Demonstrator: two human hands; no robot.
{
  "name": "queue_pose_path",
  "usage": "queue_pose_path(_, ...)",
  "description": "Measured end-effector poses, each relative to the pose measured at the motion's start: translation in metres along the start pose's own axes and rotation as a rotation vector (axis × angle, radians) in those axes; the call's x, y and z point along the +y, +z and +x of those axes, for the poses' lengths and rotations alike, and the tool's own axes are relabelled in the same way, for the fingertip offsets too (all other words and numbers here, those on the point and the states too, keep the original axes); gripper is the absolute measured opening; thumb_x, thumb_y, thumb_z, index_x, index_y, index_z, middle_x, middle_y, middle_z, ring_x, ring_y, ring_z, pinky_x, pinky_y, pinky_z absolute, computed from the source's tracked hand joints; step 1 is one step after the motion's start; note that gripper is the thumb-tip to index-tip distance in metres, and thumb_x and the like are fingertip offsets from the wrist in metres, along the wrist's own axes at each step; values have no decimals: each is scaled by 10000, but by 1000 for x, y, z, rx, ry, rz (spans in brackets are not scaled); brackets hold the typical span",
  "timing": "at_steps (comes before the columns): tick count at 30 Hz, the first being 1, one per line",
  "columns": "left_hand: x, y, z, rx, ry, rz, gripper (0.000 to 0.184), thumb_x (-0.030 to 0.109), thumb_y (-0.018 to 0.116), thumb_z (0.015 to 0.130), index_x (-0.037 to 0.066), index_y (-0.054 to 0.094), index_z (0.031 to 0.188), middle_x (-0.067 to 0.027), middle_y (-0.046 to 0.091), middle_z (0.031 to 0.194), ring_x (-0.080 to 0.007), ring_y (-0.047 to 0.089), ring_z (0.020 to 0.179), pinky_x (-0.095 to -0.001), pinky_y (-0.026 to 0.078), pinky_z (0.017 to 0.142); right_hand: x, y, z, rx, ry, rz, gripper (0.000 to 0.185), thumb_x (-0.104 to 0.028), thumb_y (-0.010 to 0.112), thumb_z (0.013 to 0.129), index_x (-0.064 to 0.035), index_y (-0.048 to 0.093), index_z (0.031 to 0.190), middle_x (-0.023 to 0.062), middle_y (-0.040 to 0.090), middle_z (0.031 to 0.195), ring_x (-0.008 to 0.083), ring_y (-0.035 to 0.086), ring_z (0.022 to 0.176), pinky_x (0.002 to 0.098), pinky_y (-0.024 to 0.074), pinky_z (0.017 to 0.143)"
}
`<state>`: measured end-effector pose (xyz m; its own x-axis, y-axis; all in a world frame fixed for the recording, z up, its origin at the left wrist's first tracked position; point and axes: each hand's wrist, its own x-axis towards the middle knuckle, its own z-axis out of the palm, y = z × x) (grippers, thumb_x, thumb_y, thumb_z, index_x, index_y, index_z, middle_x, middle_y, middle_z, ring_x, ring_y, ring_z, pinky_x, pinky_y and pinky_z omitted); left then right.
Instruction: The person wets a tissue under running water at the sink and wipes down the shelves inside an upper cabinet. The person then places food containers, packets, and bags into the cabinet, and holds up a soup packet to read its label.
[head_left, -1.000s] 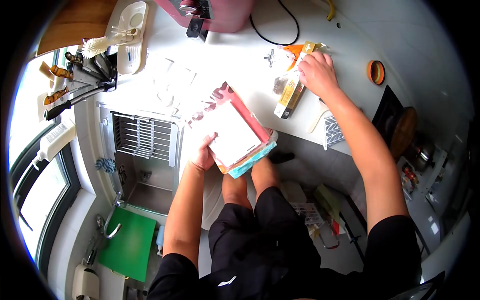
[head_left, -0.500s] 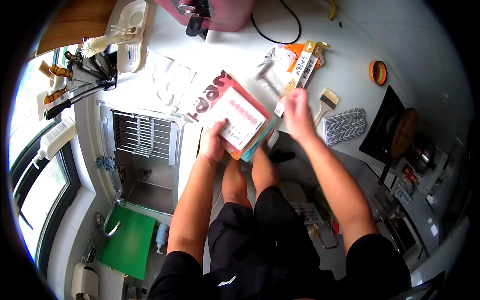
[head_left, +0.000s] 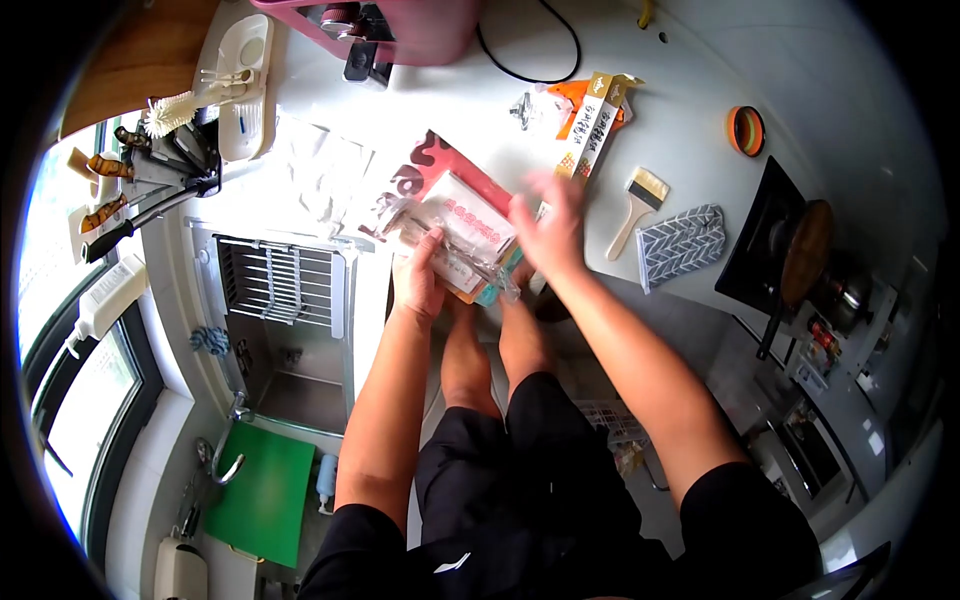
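Observation:
My left hand (head_left: 418, 283) is wrapped round the near edge of a stack of flat packets (head_left: 470, 212), pink, white and teal. Its thumb also presses a clear plastic packet (head_left: 455, 262) lying across the stack. Just right of the stack, my right hand (head_left: 553, 228) is slightly blurred, fingers apart, with nothing visible in it. Beyond that hand lies a long white and gold box (head_left: 596, 125) with dark writing, beside an orange packet (head_left: 572, 98) and a small clear bag (head_left: 540, 108).
A brush (head_left: 636, 205), a patterned grey mitt (head_left: 684, 245) and an orange-rimmed ring (head_left: 746, 131) lie on the counter at the right. At the left are a knife holder (head_left: 180, 160), a sink with a rack (head_left: 283, 280) and a green board (head_left: 262, 495). A pink appliance (head_left: 430, 30) stands at the back.
My right hand has moved from the long box toward the stack. A clear plastic packet now lies across the stack under my left thumb. The long box has been left on the counter.

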<state>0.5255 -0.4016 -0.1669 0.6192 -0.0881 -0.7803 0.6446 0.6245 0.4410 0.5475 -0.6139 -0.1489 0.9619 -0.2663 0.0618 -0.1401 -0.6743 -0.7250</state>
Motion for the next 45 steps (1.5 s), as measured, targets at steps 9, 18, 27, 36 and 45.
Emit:
queue_pose_path(9,4,-5,-23,-32,-12,-53,457,145,647,944,27,511,1364,-105,639,1246,-266,600,1175,-430,440,1076,120,3,41,125,744,456,465,-126,781,797,-18,562,1193,101,698,1063,205,676,942,343,534,868)
queue_pose_path(18,47,33,-128,-117,49,32,499,150,656,934,56,481,1392,-95,640,1239,-257,598,1179,-436,447,1076,-1,-138,-4,-66,483,906,418,-60,712,830,-25,556,1217,37,657,1086,133,629,997,306,515,918)
queue_pose_path(27,120,166,-326,-389,245,168,492,110,625,925,15,463,1379,-136,594,1268,-281,582,1207,-431,461,1060,-174,-383,-54,-35,-60,677,356,-168,752,838,-62,560,1118,-8,518,957,71,493,807,259,448,708)
queue_pose_path(36,143,255,-461,-689,374,86,464,62,572,959,11,444,1402,-148,580,1322,-318,576,1235,-445,459,1087,-355,-650,-111,133,-459,387,530,-217,826,787,-18,616,1231,51,627,1048,114,598,813,273,516,714)
queue_pose_path(45,165,257,-504,-707,397,37,469,44,587,953,11,437,1395,-159,574,1327,-335,576,1232,-460,466,1083,-501,-808,42,313,-191,195,677,-483,758,821,-105,584,1355,112,665,1203,245,657,1005,406,531,846)
